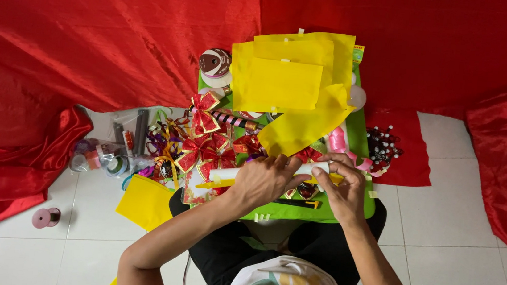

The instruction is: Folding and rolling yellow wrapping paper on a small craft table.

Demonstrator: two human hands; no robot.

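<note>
— What are we holding?

— We are holding a white roll (263, 168) across the green board (296, 212) on our lap. Our left hand (265, 178) is lying over the middle of the roll, with its grip closed down on it. Our right hand (342, 191) is pinching the roll's right end, fingers together on it.

— What is lying just past the roll?

— Yellow sheets (287, 81) are piling up at the far end of the board, with small bits of tape on their edges. One yellow strip (304, 129) is hanging down toward our hands.

— And on the left?

— Red bows with gold edges (203, 147) are sitting in a heap just beside our left hand. A round brown and white ribbon spool (215, 62) is sitting near the top yellow sheet. Small tape rolls and little packs (106, 156) are lying on the white floor. We cannot tell what is on their labels. A pink spool (45, 217) is standing well apart, near the red cloth (90, 34).

— And on the right?

— A pink ribbon (337, 138) is lying near our right hand.
</note>
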